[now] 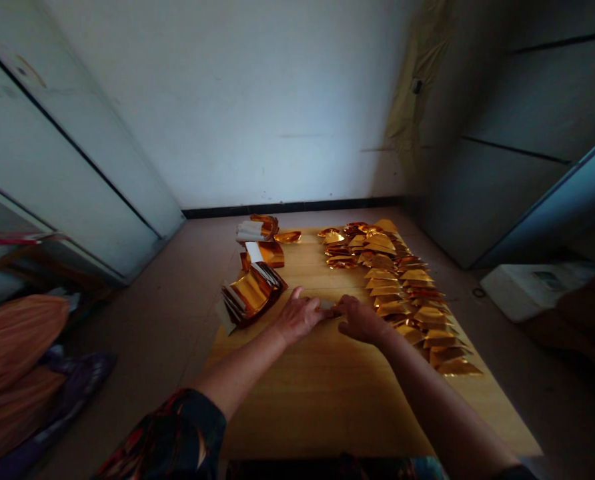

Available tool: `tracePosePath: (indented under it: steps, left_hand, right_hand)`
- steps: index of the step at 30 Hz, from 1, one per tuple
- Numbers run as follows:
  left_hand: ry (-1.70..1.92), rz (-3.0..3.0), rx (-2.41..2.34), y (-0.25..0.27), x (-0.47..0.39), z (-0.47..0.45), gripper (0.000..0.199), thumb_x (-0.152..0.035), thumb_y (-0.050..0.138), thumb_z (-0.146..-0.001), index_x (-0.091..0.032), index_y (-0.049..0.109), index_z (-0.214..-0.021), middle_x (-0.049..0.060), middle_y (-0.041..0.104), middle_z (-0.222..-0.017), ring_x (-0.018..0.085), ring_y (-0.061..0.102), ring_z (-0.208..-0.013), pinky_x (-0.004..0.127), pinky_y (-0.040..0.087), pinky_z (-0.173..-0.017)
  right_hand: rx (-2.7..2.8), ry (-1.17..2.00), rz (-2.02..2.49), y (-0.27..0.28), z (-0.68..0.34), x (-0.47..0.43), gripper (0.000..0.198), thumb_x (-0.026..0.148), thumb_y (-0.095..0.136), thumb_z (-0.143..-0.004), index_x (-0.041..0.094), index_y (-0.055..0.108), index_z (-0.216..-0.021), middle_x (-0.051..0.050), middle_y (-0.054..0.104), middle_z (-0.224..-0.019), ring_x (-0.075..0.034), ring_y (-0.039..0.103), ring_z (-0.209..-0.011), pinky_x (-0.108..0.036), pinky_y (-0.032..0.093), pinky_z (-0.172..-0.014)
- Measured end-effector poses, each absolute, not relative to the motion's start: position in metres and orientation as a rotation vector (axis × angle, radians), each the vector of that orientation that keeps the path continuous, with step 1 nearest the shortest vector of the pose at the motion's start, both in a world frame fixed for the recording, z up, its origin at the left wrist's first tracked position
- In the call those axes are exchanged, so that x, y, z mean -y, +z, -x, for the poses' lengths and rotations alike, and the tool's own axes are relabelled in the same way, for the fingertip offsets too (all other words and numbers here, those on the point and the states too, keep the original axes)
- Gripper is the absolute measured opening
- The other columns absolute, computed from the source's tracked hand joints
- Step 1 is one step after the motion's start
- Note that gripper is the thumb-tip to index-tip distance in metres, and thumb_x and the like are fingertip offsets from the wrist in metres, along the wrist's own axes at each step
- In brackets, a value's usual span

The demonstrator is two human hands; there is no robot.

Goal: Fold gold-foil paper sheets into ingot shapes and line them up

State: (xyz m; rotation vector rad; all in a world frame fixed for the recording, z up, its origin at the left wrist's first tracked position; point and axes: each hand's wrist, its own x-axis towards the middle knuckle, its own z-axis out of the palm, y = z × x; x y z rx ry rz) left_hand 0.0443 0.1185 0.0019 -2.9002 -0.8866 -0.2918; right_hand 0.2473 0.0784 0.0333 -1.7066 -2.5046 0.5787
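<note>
Both hands meet over the middle of a wooden table. Between them lies a small piece of foil paper, its pale side partly showing and the rest hidden by fingers. My left hand is closed on its left end, and my right hand pinches the right end. Left of my left hand sits a curved stack of gold foil sheets with white backs. Rows of folded gold foil pieces stand close beyond my right hand.
Another sheet stack rests at the table's far left corner, near a single folded foil piece. A white wall rises behind. Orange cloth lies at left; a white box stands on the floor at right.
</note>
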Motion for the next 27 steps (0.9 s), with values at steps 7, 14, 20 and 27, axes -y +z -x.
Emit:
tracePosePath:
  steps: [7,14,20,27]
  left_hand:
    - [-0.154,2.907,0.877,0.013,-0.121,-0.049,0.030,-0.025,0.046,-0.093,-0.043,0.062,-0.111,-0.005,0.060,-0.079,0.013,0.058,-0.075,0.052,0.025,-0.106]
    - [-0.074,2.966,0.890,0.028,-0.123,-0.052,0.027,-0.021,0.048,-0.090,-0.038,0.068,-0.099,-0.005,0.061,-0.075,0.012,0.059,-0.071,0.054,0.025,-0.106]
    - [-0.244,2.958,1.075,0.017,-0.124,-0.053,0.032,-0.019,0.047,-0.090,-0.035,0.059,-0.115,-0.004,0.070,-0.078,0.014,0.064,-0.073,0.048,0.030,-0.103]
    - [-0.472,2.856,1.293,0.002,-0.119,-0.056,0.032,-0.016,0.054,-0.086,-0.026,0.054,-0.116,0.001,0.073,-0.086,0.017,0.067,-0.079,0.043,0.036,-0.094]
  right_hand:
    - [2.321,0.510,1.810,0.027,-0.234,-0.074,0.029,0.009,0.046,-0.081,0.016,0.062,-0.104,-0.008,0.066,-0.098,-0.017,0.058,-0.095,-0.022,0.038,-0.081]
    - [2.197,0.351,1.874,0.011,-0.233,-0.066,0.020,0.015,0.043,-0.090,0.019,0.061,-0.099,-0.005,0.067,-0.091,-0.016,0.059,-0.088,-0.023,0.036,-0.077]
    - [2.043,0.353,1.966,0.007,-0.230,-0.064,0.023,0.021,0.039,-0.095,0.021,0.060,-0.104,-0.006,0.067,-0.093,-0.016,0.060,-0.091,-0.023,0.036,-0.079]
    - [1.925,0.358,2.147,0.011,-0.221,-0.067,0.018,0.023,0.044,-0.093,0.019,0.059,-0.103,-0.008,0.067,-0.089,-0.016,0.062,-0.085,-0.023,0.037,-0.071]
